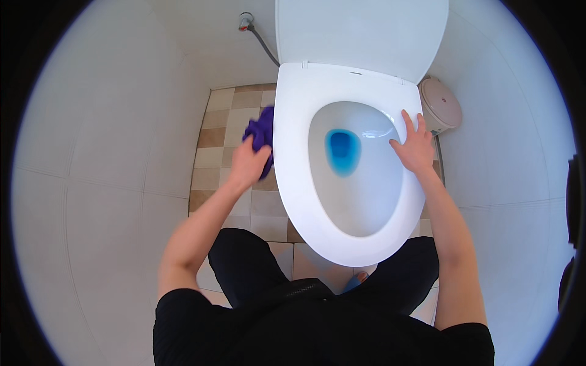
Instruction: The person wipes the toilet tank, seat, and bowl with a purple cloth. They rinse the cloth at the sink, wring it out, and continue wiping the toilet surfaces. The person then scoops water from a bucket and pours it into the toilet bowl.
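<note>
My left hand [249, 160] grips a bunched purple cloth [261, 130] beside the left outer side of the toilet, over the tiled floor. Fingers spread, my right hand [414, 144] rests on the right side of the white toilet seat [293, 174] and holds nothing. The seat is down on the toilet, while the white lid [361, 32] stands raised behind it. Blue water [342, 151] lies at the bottom of the toilet bowl [366, 201]. Whether the cloth touches the toilet's side is partly hidden by the seat.
A lidded pink bin [440, 103] stands at the toilet's right rear, near the wall. From a metal valve [246, 20] on the back wall, a grey hose [265, 45] runs behind the toilet. Walls rise close on both sides. My knees flank the toilet's front.
</note>
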{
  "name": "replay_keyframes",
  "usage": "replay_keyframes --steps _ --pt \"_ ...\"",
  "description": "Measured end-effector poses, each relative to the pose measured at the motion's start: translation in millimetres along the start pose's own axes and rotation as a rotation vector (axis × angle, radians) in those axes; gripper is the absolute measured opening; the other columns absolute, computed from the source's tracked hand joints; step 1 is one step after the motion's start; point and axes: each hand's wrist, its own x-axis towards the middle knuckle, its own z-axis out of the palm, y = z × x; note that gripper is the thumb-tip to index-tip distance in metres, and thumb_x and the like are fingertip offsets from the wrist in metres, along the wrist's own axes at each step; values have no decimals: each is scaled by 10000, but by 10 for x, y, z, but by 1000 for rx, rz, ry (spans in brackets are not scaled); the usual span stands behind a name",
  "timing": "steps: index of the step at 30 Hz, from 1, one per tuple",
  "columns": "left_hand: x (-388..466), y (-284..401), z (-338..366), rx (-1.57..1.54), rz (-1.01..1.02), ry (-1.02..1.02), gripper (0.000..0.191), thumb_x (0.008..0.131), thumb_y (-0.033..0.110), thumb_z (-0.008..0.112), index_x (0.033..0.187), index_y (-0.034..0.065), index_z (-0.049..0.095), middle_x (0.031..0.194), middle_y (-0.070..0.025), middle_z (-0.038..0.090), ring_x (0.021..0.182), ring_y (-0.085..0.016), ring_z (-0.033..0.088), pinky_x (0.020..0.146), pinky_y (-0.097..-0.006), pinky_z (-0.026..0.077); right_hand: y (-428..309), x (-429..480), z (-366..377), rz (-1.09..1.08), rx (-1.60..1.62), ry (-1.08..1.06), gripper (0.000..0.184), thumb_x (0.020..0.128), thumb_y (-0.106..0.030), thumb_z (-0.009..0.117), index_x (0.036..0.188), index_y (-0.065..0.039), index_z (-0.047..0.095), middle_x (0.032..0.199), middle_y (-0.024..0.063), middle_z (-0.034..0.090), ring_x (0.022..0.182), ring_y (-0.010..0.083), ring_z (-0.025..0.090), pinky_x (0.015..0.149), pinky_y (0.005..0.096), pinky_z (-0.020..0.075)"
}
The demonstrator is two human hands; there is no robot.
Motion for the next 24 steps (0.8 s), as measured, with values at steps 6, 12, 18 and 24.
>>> replay_keyframes --steps 6,12,18,24 --pt "-501 34 -650 -595 -603 -318 189 780 181 543 899 50 611 735 -29 607 594 -124 572 523 -256 457 21 4 29 -7 29 12 763 758 -369 630 1424 -306 263 1489 103 179 1195 371 385 878 437 485" --pt "188 562 -643 -565 -84 89 302 762 199 605 960 -27 571 911 -66 557 794 -147 566 700 -272 475 73 -31 -38 43 45 -22 768 755 -355 644 1422 -326 264 1489 96 182 1229 363 366 947 456 435" --pt "1276 756 289 209 566 312 417 776 280 635 1035 -40 568 1245 -181 440 1156 -344 431 979 -397 372 7 -6 10 10 69 -8 752 760 -365 631 1419 -328 269 1489 99 182 1224 366 369 938 447 441" --pt "1270 880 664 650 430 293 506 695 358 692 1152 187 561 1243 -78 426 1158 -339 399 882 -563 393 52 -11 66 -53 63 63 723 776 -375 612 1416 -312 281 1480 112 197 1207 370 381 921 445 450"
